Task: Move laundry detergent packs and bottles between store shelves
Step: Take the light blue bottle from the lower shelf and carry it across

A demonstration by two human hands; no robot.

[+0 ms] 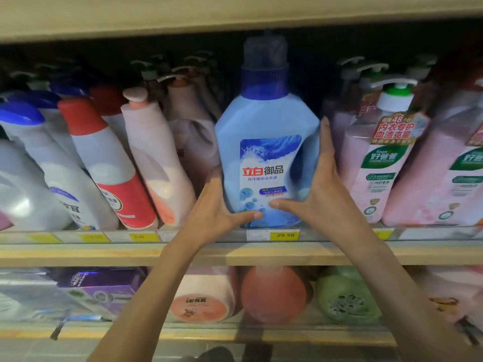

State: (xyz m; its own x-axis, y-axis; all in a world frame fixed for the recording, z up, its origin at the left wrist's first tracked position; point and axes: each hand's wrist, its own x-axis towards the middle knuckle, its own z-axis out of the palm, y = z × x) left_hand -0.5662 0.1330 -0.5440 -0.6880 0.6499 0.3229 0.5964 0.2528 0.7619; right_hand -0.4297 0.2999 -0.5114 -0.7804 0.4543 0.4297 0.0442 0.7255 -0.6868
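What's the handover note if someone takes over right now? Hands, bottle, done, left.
Left hand: pressed on the left side of the blue bottle, thumb across its lower front.
Right hand: fingers straight up the bottle's right side, thumb across the front.
Blue bottle: upright at the front of the upper shelf, above the 29.90 price tag, between a pink bottle and a pink pump bottle.
Done/left: can't tell whether it is being set down or picked up, so confirm before moving on.
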